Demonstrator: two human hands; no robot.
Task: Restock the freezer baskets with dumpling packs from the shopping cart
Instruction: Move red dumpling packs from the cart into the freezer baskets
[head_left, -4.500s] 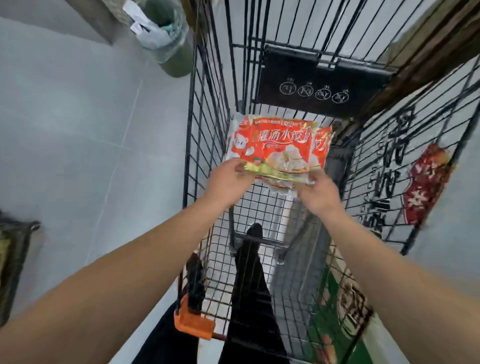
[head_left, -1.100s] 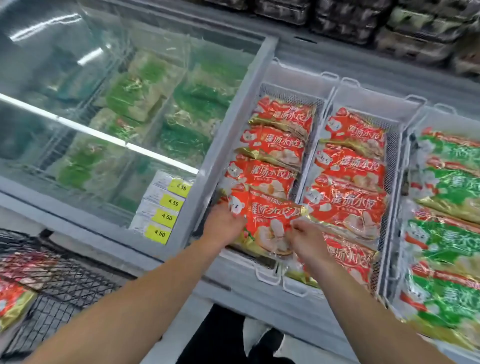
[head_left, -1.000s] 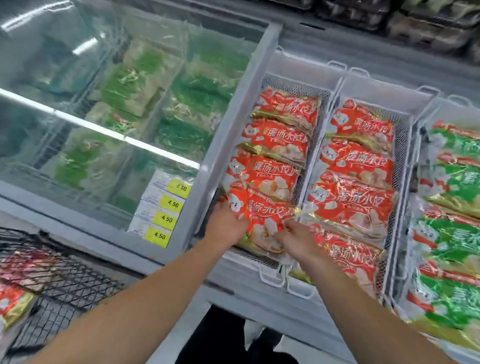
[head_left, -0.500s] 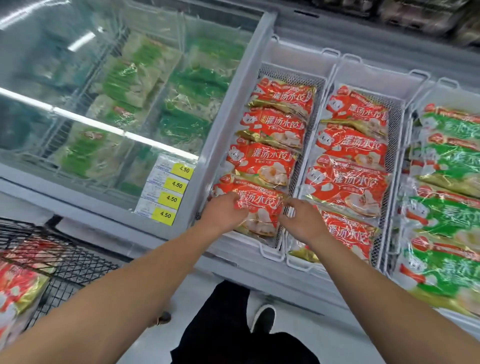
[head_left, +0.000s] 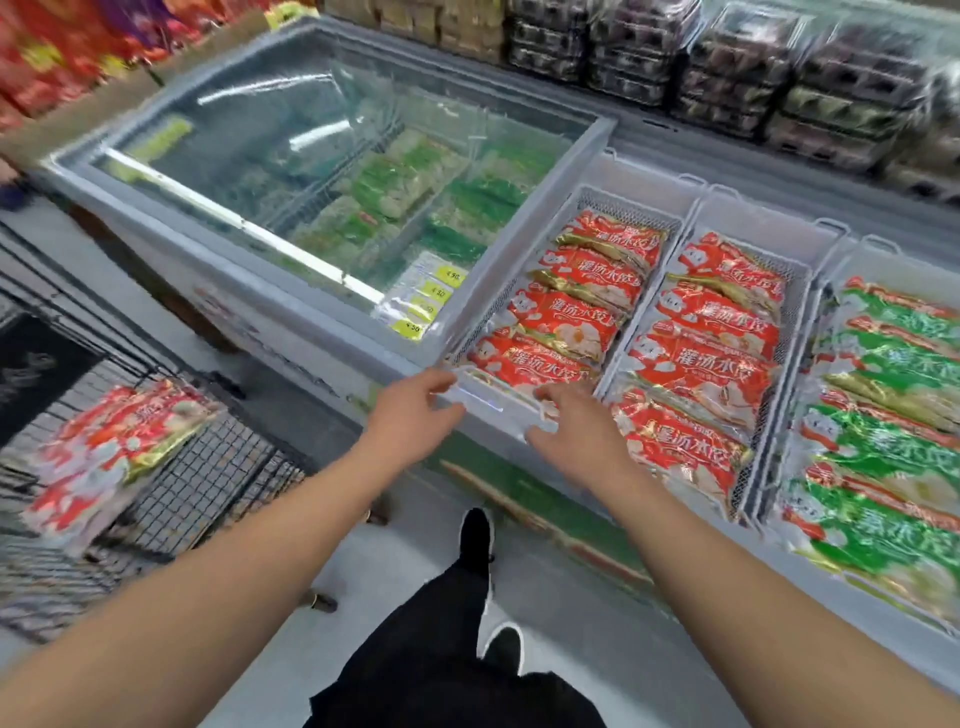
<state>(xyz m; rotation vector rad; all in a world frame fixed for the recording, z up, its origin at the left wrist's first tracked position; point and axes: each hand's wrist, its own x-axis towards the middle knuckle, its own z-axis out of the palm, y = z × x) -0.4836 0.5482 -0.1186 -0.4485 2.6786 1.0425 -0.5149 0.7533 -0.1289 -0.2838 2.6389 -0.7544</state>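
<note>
At the far left the wire shopping cart (head_left: 197, 483) carries a blurred heap of red dumpling packs (head_left: 111, 441) lying on its mesh. Beside it stands the chest freezer (head_left: 291, 312), its glass lid (head_left: 322, 171) covering green packets, with yellow price tags (head_left: 423, 306) at the lid's near right corner. The left hand (head_left: 410, 415) hovers at the freezer's front edge, fingers loosely spread, holding nothing. The right hand (head_left: 576, 434) is likewise relaxed and empty, its fingertips at the near rim of the left basket (head_left: 488, 400), where the nearest red pack (head_left: 530, 366) lies. A second basket (head_left: 800, 291) holds more red packs, and green packs (head_left: 883, 415) fill the basket furthest right.
</note>
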